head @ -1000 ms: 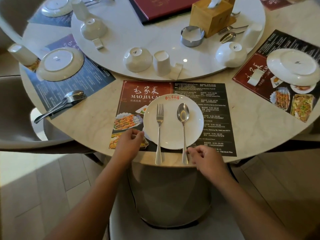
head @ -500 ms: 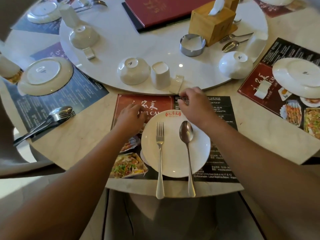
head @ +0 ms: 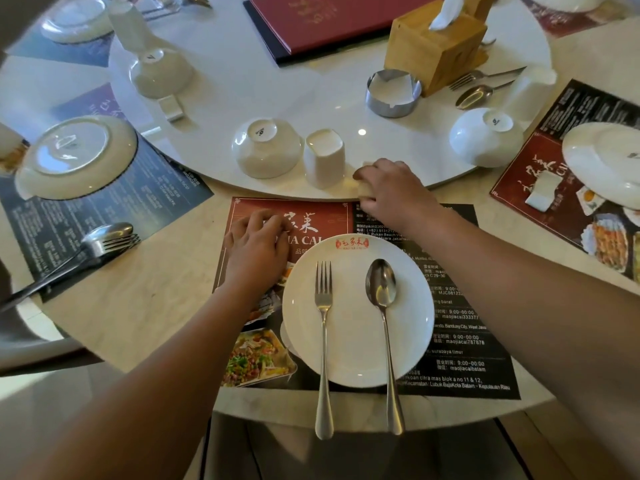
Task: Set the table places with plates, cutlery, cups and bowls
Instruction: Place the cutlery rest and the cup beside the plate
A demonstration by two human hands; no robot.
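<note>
A white plate (head: pixel 356 348) sits on the red-and-black placemat (head: pixel 460 344) at the near table edge. A fork (head: pixel 323 341) and a spoon (head: pixel 382 292) lie across it, handles sticking out past the table edge. My left hand (head: pixel 256 244) rests on the placemat just left of the plate, fingers loosely curled and holding nothing. My right hand (head: pixel 394 192) grips a small white cutlery rest (head: pixel 364 191) at the near edge of the white turntable (head: pixel 277 81). Left of that hand stand an upside-down cup (head: pixel 323 159) and an upside-down bowl (head: pixel 266 150).
To the left lie an upside-down plate (head: pixel 76 155) and a stacked fork and spoon (head: pixel 104 239) on a dark placemat. On the right are another plate (head: pixel 602 161) and bowl (head: pixel 485 136). The turntable carries a tissue box (head: pixel 436 46), a steel ashtray (head: pixel 393 93) and a red menu (head: pixel 339 19).
Both hands left the cutlery handles and moved away from me. My right hand reached the turntable edge and closed on the white rest; my left hand settled on the placemat.
</note>
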